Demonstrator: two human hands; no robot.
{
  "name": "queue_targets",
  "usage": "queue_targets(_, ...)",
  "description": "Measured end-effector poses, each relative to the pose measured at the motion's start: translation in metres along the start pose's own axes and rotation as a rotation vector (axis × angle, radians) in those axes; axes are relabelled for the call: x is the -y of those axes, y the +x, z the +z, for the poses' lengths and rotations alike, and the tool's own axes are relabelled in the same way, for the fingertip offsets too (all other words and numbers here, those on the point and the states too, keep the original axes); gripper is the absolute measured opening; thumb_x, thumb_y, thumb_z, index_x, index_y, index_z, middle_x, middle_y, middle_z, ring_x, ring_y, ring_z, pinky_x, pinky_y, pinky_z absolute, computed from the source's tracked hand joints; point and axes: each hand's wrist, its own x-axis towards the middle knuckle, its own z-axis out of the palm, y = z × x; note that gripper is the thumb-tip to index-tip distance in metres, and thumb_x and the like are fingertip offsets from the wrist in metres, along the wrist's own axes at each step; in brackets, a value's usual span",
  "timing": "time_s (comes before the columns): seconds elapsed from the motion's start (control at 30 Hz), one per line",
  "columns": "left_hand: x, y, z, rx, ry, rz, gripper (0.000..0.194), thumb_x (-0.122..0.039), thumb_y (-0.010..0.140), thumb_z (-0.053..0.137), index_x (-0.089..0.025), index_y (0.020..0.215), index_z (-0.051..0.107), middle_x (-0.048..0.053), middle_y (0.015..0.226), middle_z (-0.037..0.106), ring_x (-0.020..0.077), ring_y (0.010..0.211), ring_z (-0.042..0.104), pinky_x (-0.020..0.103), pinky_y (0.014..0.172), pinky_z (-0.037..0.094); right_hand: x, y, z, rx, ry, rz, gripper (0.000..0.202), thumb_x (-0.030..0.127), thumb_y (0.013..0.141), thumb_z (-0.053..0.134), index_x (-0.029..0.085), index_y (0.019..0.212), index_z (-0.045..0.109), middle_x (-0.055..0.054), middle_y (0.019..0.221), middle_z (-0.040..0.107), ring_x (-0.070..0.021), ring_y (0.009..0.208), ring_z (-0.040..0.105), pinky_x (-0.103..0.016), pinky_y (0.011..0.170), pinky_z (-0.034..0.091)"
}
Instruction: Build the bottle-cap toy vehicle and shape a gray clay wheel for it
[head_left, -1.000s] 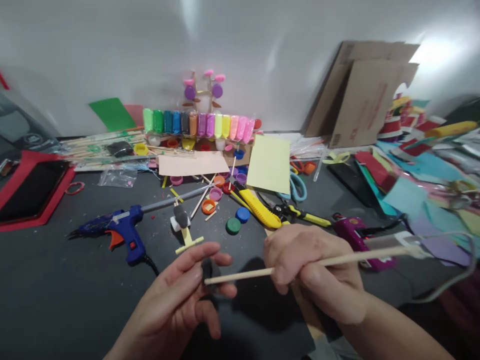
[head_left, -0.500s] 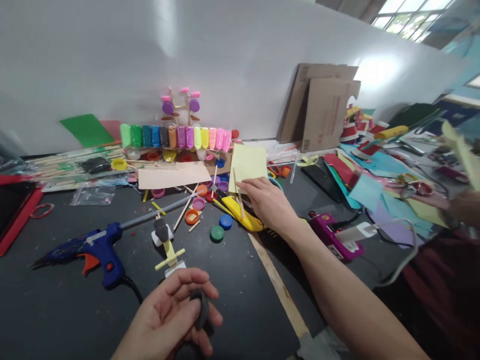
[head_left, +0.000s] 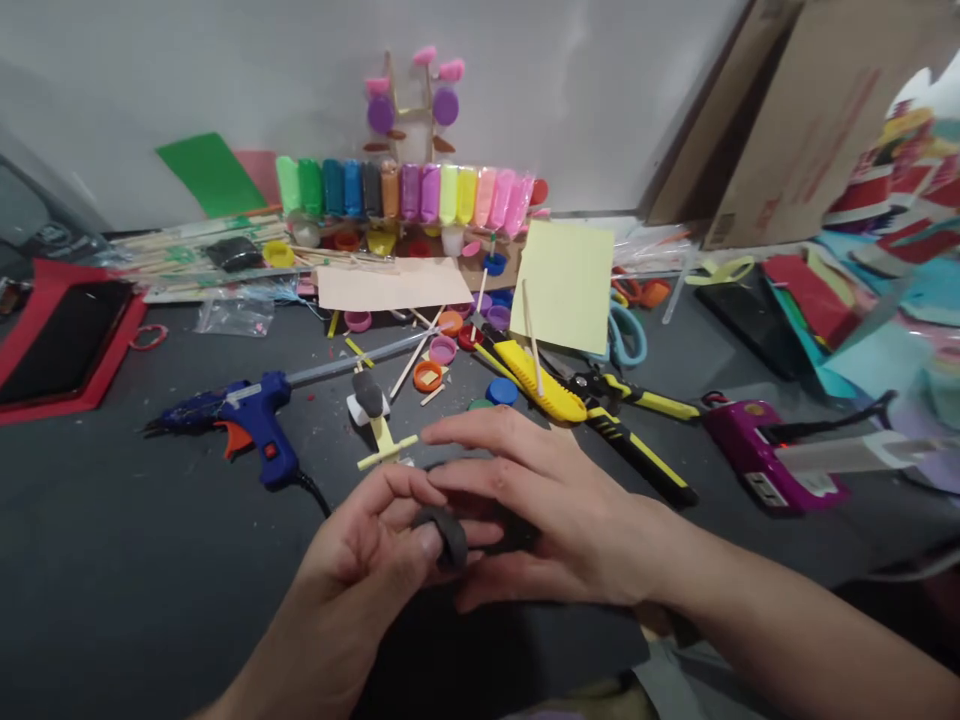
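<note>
A small curved piece of dark grey modelling clay [head_left: 448,538] is pinched between the thumb and fingers of my left hand [head_left: 367,560]. Close beside it, my right hand [head_left: 551,510] is held with its fingers spread and slightly bent, reaching around the clay; no object shows in it. Just beyond both hands lies a small craft figure [head_left: 381,430] with a dark grey clay end, white parts and a pale yellow crosspiece. My right fingers partly cover the nearer end of it and a green cap [head_left: 480,405].
A blue glue gun [head_left: 259,420] lies to the left. Beyond my hands are a yellow utility knife [head_left: 544,380], yellow-black pliers [head_left: 637,450], a pale yellow sheet [head_left: 566,285] and coloured caps. Wrapped clay bars [head_left: 409,190] stand behind; a purple power strip [head_left: 765,455] sits right.
My right hand has left the yellow sheet and the stick by the knife and come back beside my left hand. The left still holds the clay. The view has shifted closer.
</note>
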Motion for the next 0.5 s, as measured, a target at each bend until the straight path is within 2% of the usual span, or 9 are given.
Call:
queue_targets(0.1,0.002,-0.002,-0.003,0.044,0.008,-0.036,0.009,-0.026,0.093,0.074,-0.024,0.100,0.070,0.000,0.084,0.077,0.0140,0.079,0.074,0.025,0.078,0.056,-0.002,-0.002,0.004,-0.031,0.010,-0.024,0.040,0.041,0.099,0.065,0.014,0.127,0.060,-0.015,0.133,0.065,-0.0189,0.125,0.061,-0.032,0.106,0.051)
queue_targets(0.23,0.002,-0.001,-0.005,0.061,-0.050,-0.110,0.014,-0.028,0.091,0.075,-0.023,0.104,0.071,-0.001,0.079,0.075,0.0126,0.072,0.071,0.023,0.072,0.054,-0.005,-0.002,0.004,-0.043,0.100,-0.072,0.035,0.037,0.101,0.063,0.011,0.124,0.063,-0.016,0.129,0.066,-0.0178,0.124,0.061,-0.031,0.106,0.051)
queue_targets(0.37,-0.001,0.002,-0.001,0.036,-0.047,-0.113,0.030,-0.035,0.083,0.083,-0.020,0.106,0.075,0.005,0.082,0.079,0.0184,0.073,0.074,0.028,0.071,0.055,-0.006,-0.001,0.006,0.009,0.118,-0.048,0.046,0.043,0.100,0.064,0.011,0.132,0.061,-0.018,0.134,0.064,-0.0197,0.127,0.060,-0.033,0.107,0.051)
queue_targets(0.5,-0.007,0.005,0.005,-0.033,0.012,-0.062,0.052,-0.047,0.075,0.087,-0.020,0.117,0.074,0.009,0.085,0.081,0.0266,0.080,0.077,0.036,0.074,0.058,-0.006,-0.002,0.012,0.019,0.107,-0.066,0.036,0.034,0.103,0.059,0.011,0.131,0.062,-0.017,0.135,0.063,-0.0199,0.126,0.059,-0.034,0.108,0.050)
